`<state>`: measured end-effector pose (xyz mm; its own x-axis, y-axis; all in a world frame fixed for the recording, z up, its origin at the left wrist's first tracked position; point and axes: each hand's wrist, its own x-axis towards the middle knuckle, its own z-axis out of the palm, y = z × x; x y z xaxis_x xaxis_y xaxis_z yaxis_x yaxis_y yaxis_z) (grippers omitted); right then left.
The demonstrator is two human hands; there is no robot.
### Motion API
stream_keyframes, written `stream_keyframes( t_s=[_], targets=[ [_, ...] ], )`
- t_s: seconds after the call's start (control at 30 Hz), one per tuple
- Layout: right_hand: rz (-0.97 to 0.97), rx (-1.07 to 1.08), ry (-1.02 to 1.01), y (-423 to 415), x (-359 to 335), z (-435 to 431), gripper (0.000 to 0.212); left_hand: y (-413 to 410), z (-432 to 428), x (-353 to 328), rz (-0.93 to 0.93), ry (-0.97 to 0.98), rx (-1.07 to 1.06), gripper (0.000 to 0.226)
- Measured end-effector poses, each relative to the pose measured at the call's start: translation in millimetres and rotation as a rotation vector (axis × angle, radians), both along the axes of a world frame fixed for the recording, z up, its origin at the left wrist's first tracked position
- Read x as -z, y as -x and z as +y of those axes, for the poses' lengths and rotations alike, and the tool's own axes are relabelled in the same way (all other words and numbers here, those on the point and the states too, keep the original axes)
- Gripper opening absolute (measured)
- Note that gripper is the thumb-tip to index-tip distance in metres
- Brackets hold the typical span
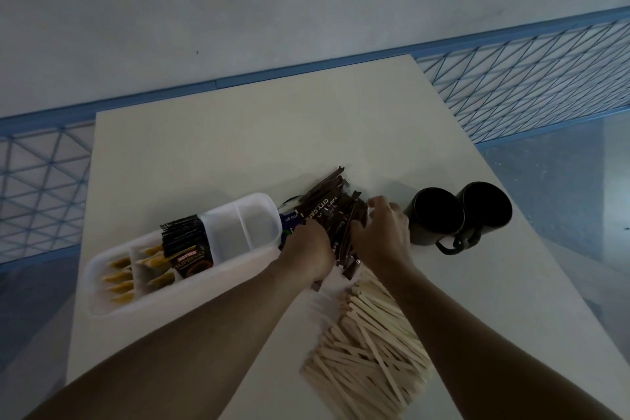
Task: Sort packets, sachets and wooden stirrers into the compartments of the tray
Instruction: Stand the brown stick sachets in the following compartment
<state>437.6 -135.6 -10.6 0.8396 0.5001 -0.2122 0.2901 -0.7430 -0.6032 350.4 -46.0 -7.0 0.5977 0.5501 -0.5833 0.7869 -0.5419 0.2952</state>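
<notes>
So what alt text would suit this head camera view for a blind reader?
A person's left hand and right hand grip brown stick sachets on a white table, beside a divided tray holding dark packets and yellow sachets. Wooden stirrers lie nearer; black mugs sit right.

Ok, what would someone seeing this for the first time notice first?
The left hand and right hand grip a bundle of brown stick sachets mid-table. A pale heap of wooden stirrers lies nearer, the white tray sits left, two black mugs right.
</notes>
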Motion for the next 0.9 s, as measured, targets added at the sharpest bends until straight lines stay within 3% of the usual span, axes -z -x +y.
stream_keyframes(
  t_s=[0.13,0.2,0.47,0.7,0.9],
  targets=[
    [0.027,0.056,0.124,8.1,1.1,-4.9,0.013,2.6,-5.2,2.2,-0.009,-0.013,-0.019,0.044],
    [0.065,0.072,0.151,9.5,2.7,-5.1,0.021,3.7,-8.0,2.7,-0.037,-0.032,-0.026,0.045],
    [0.111,0.133,0.168,6.6,8.4,-0.9,0.020,4.5,-10.5,9.0,-0.190,-0.112,-0.116,0.053],
    [0.132,0.073,0.222,0.9,14.0,-5.3,0.033,3.3,-9.5,13.9,-0.256,-0.110,-0.132,0.035],
    [0.110,0.108,0.144,-2.7,18.0,4.6,0.018,0.9,-7.6,13.2,-0.211,-0.098,-0.121,0.031]
  ],
)
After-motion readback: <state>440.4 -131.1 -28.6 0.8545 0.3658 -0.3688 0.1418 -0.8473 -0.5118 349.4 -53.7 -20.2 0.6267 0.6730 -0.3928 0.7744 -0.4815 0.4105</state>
